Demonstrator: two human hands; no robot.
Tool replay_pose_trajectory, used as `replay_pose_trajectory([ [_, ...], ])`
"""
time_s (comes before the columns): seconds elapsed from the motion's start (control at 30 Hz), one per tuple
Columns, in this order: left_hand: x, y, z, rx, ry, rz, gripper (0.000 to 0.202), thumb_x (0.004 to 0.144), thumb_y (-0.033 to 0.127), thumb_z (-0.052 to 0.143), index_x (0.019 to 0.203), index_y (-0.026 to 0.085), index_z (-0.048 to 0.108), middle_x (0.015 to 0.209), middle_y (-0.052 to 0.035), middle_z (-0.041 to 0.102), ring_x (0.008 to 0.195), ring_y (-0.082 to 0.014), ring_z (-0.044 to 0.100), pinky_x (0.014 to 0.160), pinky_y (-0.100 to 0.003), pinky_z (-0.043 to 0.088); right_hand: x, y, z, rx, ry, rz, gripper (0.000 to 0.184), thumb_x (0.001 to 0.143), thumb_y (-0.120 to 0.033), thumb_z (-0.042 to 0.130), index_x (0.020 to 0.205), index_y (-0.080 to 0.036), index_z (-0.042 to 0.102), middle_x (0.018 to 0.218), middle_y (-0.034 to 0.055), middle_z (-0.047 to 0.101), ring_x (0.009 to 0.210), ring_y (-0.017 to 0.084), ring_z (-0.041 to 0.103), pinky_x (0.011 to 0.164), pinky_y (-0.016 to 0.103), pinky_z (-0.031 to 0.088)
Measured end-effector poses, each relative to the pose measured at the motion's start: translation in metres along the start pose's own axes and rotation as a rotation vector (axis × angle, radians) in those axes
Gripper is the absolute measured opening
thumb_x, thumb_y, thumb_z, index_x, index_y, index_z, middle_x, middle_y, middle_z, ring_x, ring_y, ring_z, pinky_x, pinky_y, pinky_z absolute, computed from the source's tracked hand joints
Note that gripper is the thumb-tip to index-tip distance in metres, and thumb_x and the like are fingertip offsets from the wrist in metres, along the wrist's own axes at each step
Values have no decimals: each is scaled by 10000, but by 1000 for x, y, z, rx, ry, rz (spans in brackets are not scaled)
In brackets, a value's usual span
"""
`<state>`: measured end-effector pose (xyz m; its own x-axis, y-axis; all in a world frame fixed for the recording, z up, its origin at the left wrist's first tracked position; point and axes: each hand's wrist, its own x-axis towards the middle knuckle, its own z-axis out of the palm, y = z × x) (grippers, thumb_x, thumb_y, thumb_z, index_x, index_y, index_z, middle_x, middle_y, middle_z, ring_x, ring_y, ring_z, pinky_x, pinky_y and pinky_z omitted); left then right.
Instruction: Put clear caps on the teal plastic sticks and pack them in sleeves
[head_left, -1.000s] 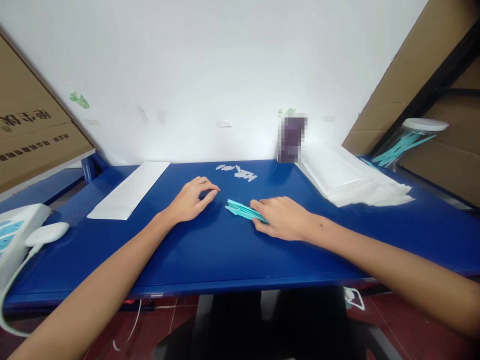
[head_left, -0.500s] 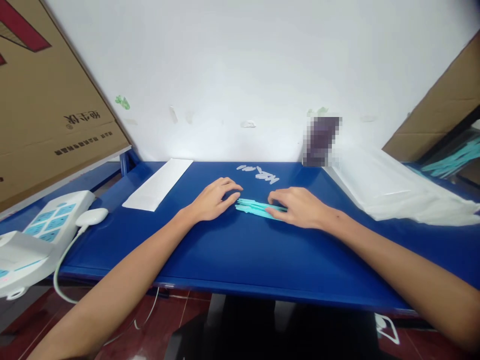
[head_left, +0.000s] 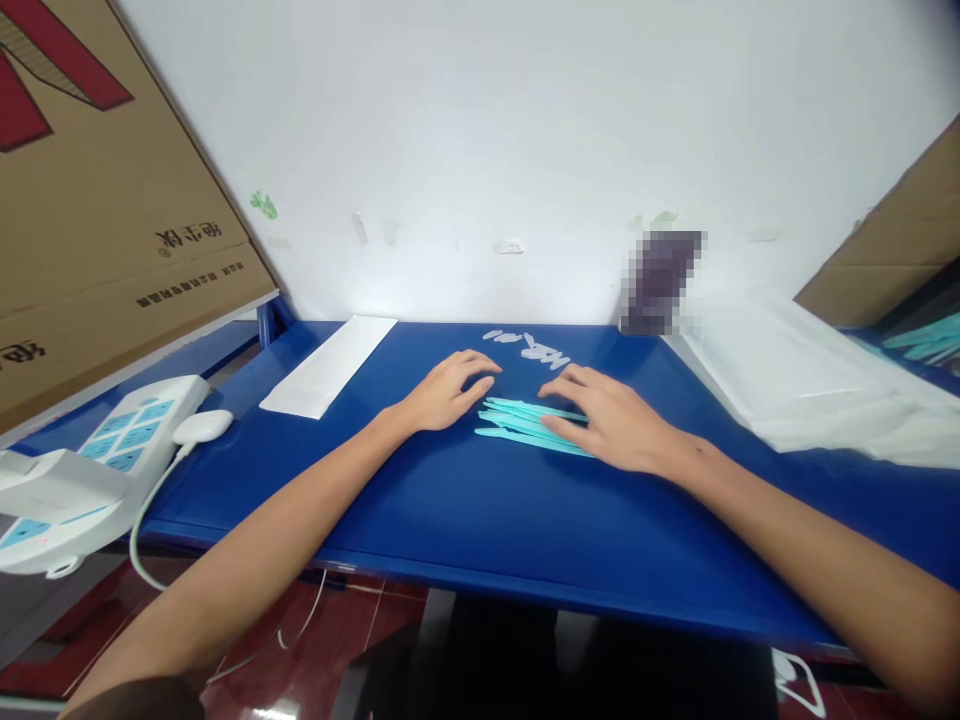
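Note:
Several slim turquoise plastic sticks with tapered ends lie side by side on the blue table. Over their right ends rests my right hand, thumb and fingers apart; it covers those ends, and I cannot tell how firmly it touches them. My left hand is just beyond their left ends, holding nothing, with its fingers loosely bent and spread. Behind the sticks, pale strips or marks show on the table.
A white flat packet lies to the left, near a white power strip with a plugged-in charger. White plastic bags lie on the right beside a blurred dark object. A large cardboard box stands at left.
The turquoise sticks have gone from a tight bundle to a looser, wider spread. My right hand has opened somewhat over them. The whole view has shifted slightly.

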<state>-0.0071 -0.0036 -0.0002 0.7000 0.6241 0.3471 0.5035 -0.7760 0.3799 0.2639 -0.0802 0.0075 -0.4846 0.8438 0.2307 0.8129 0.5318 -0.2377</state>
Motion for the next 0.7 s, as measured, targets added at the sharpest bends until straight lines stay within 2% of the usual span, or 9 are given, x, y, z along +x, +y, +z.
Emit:
replay_pose_trajectory([
  [0.13,33,-13,-2,-106,-44,203,325,1042,293,400,1188,209,679,1237,-90,698,1176,-215,636,1053,-397,486,-2,-7,-2,-27,-92,-41,543,1001,-588,408,1344,-216,603,1167,111,599,1049,281,554,898,442,454],
  [0.23,64,-16,3,-86,18,275,286,969,252,499,1163,185,697,1174,-98,723,1099,-219,671,1005,-384,511,-4,-10,-3,-24,-121,-58,556,1005,-596,401,1356,-213,601,1152,110,594,1015,274,544,905,455,450],
  [0.33,95,-15,16,34,-51,225,410,914,335,596,1283,171,665,1298,-128,673,1207,-264,624,1078,-419,461,-3,-12,-2,-12,-129,-64,540,1022,-570,378,1352,-206,603,1138,106,590,1008,266,545,929,463,443],
  [0.4,111,-15,27,88,-147,123,506,961,457,546,1410,229,596,1502,-137,529,1398,-312,480,1173,-509,347,-3,-13,-2,-9,-129,-67,525,1030,-554,372,1338,-203,611,1135,105,588,1015,265,547,929,464,447],
  [0.47,120,-17,36,100,-240,29,546,993,576,459,1472,325,533,1635,-115,361,1514,-355,306,1198,-642,207,-3,-13,-3,-5,-126,-72,494,1033,-530,389,1317,-201,622,1135,104,591,1031,268,551,916,458,457],
  [0.57,123,-21,42,87,-332,-23,555,1003,651,377,1460,379,537,1663,-90,315,1542,-382,232,1168,-729,109,-3,-13,-3,9,-124,-97,425,1035,-459,428,1299,-193,628,1131,104,603,1040,261,571,933,452,462],
  [0.7,115,-26,39,79,-356,-17,534,1026,615,353,1459,365,542,1660,-75,328,1547,-380,222,1175,-712,120,-3,-10,-2,15,-113,-116,368,1030,-404,457,1272,-192,636,1112,99,623,1008,250,594,920,441,478],
])
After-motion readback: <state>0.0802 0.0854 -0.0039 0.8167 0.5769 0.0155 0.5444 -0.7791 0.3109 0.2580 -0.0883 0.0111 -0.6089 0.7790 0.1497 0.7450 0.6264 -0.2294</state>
